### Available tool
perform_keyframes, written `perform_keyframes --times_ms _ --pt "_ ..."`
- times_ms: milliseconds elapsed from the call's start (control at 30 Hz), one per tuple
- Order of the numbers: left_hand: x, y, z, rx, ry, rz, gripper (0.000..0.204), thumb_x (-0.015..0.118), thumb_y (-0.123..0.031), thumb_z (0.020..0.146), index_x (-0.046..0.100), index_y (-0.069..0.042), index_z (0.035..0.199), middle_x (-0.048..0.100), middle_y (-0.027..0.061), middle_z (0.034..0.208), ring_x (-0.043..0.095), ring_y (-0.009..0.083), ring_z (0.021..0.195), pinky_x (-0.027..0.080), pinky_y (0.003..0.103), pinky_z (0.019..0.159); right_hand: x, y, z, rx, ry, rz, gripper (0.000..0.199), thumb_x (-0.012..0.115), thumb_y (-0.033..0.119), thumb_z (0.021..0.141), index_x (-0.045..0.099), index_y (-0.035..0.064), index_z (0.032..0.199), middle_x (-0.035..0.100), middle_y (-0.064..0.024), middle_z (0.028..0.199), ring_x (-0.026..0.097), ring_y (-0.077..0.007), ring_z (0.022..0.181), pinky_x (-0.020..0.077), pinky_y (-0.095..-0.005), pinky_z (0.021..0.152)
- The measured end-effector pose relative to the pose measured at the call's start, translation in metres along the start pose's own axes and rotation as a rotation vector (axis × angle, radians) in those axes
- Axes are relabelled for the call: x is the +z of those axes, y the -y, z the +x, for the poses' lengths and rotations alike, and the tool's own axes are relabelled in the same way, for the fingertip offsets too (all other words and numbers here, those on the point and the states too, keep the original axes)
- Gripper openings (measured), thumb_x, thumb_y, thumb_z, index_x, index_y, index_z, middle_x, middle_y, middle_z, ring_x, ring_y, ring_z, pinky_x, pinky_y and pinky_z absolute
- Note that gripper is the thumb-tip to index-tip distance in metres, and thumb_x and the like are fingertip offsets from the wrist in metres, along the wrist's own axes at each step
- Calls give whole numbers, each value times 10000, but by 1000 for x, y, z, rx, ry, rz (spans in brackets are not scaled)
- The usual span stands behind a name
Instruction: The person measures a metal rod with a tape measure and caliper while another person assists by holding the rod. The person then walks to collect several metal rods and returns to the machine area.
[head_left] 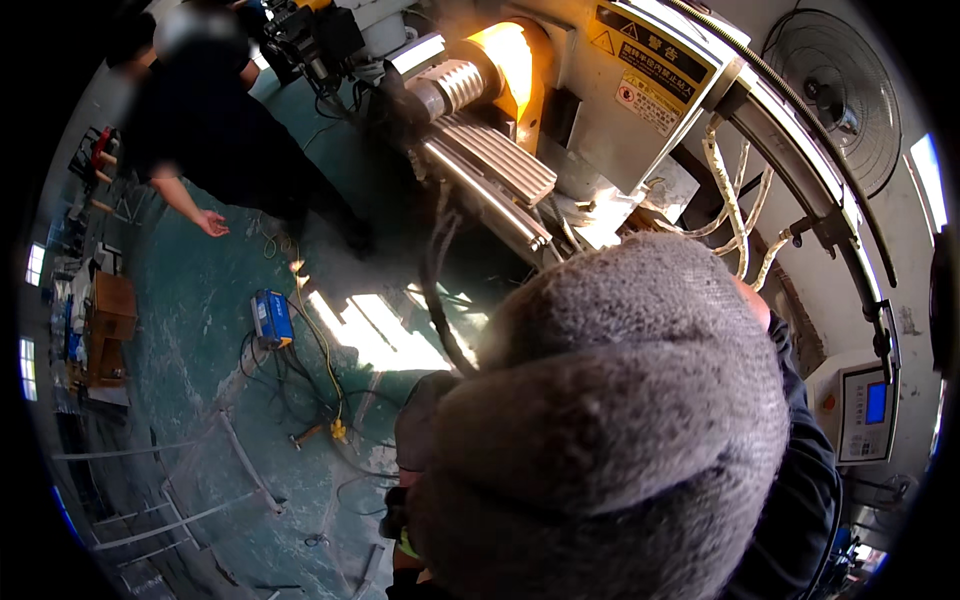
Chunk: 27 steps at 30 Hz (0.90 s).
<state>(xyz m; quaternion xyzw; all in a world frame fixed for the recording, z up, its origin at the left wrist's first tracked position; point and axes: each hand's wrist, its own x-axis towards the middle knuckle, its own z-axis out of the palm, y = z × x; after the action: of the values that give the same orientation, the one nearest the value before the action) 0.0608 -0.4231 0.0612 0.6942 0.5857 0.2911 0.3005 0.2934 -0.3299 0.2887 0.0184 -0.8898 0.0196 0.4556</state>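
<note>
My right hand [610, 420], in a thick grey knitted glove, fills the lower middle, very close to the camera. Its fingers are curled and pressed together; whatever they may hold is hidden. A dark sleeve [800, 480] shows behind it at the right. Past its left edge appears part of what looks like my left hand [424, 405] in a grey glove. A strip of skin and a dark band show below it, while its fingers are concealed. A dark cable [435, 290] hangs from the machine and ends from sight near both gloves; I cannot tell whether either touches it.
Ahead stands a machine with an orange arm [525, 75] and ribbed metal bars [495, 160]. A person [230, 130] in dark clothes stands far left. On the green floor are a blue box [271, 318], cables, a hammer [308, 435] and metal frames [180, 515]. A fan [835, 100] hangs right.
</note>
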Motion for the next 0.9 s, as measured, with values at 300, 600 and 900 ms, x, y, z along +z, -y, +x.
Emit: perform_keyframes --times_ms 300,600,900 --pt "-2 96 16 0 128 -17 262 612 -297 1065 672 -48 1124 714 176 1015 661 324 887 546 475 809 -112 -138 -11 912 -324 -957 410 858 292 871 754 18 1157 780 -173 1152 756 -304 1044 599 -385 927" --pt "13 84 71 -15 272 -313 246 599 -271 1071 652 -42 1142 689 189 1074 642 334 962 539 489 841 -286 -327 -109 1557 -21 -1063 817 782 764 798 796 -8 1064 781 -205 954 755 -318 881 581 -453 899" --pt "4 86 76 -125 48 -247 264 604 -276 1064 647 -39 1173 719 165 1049 701 301 962 575 447 861 -234 -362 -62 1267 -184 -601 665 754 726 876 771 107 1122 608 54 838 487 -52 692 406 -252 630"
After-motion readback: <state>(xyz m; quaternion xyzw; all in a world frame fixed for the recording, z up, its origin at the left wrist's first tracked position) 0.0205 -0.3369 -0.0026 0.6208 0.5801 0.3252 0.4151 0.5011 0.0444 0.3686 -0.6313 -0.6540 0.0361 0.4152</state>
